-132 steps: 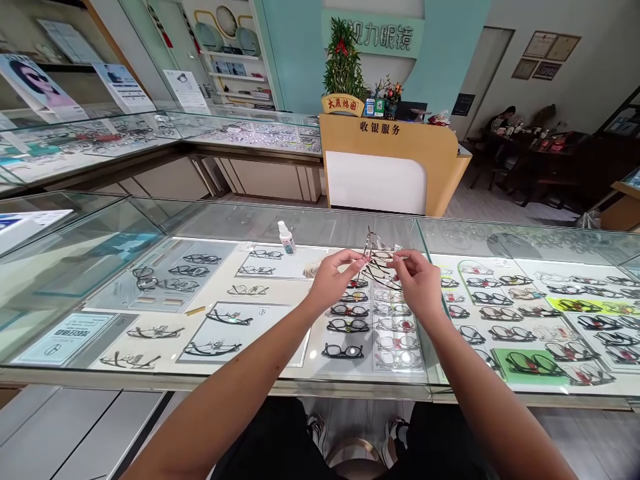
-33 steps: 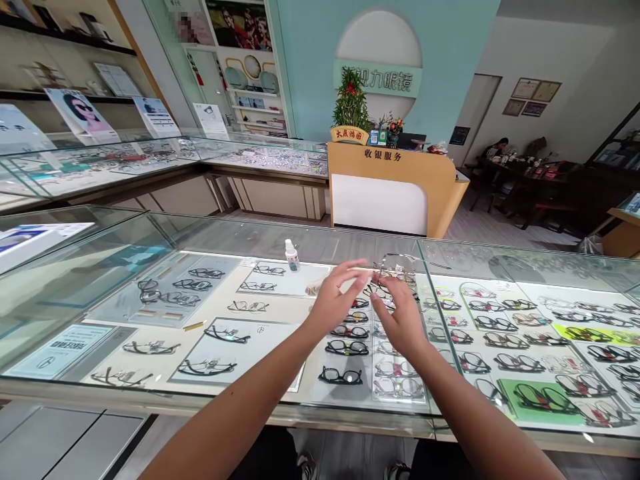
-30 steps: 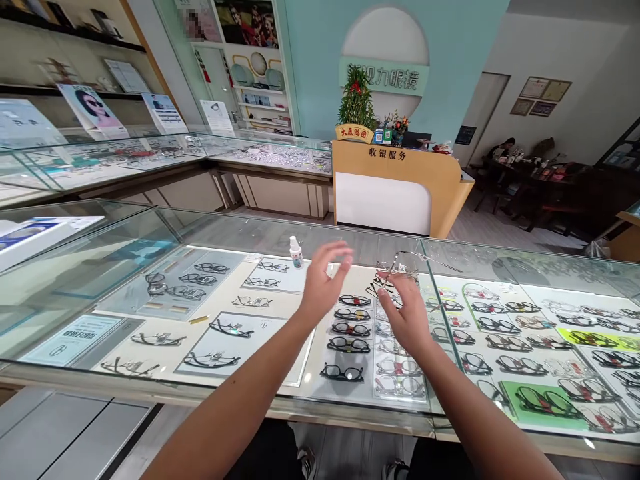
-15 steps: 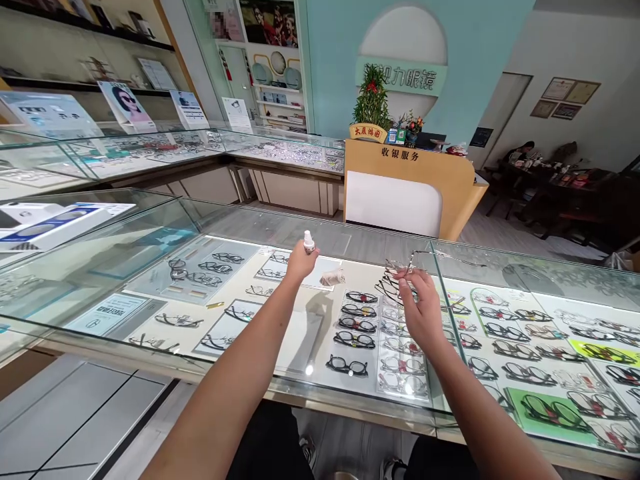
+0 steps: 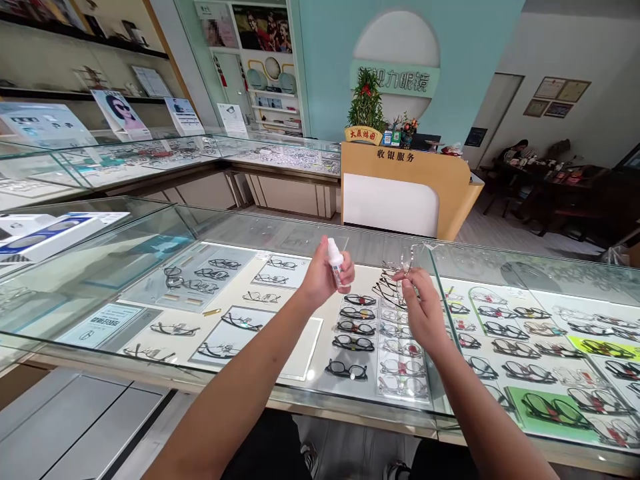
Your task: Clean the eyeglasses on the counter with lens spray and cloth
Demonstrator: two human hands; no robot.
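My left hand (image 5: 319, 279) is wrapped round a small white spray bottle (image 5: 337, 268), which stands nearly upright over the glass counter with its nozzle at the top. Between the thumb and fingers of my right hand (image 5: 424, 305) is a pair of thin-rimmed eyeglasses (image 5: 411, 256). Much of that pair is hard to make out against the glass and the frames behind. Below both hands, columns of dark eyeglasses (image 5: 353, 342) and clear ones lie inside the display case (image 5: 320, 393).
A vertical glass edge (image 5: 440, 293) divides the case beside my right hand. More eyeglasses (image 5: 555, 410) lie on a green card at the right. A box (image 5: 65, 237) rests on the counter at the left. Beyond the case stands a wooden cashier desk (image 5: 455, 200).
My left hand has moved right, closer to my right hand, and turned so more of the bottle shows. The eyeglasses in my right hand have turned, and their extended arm has swung.
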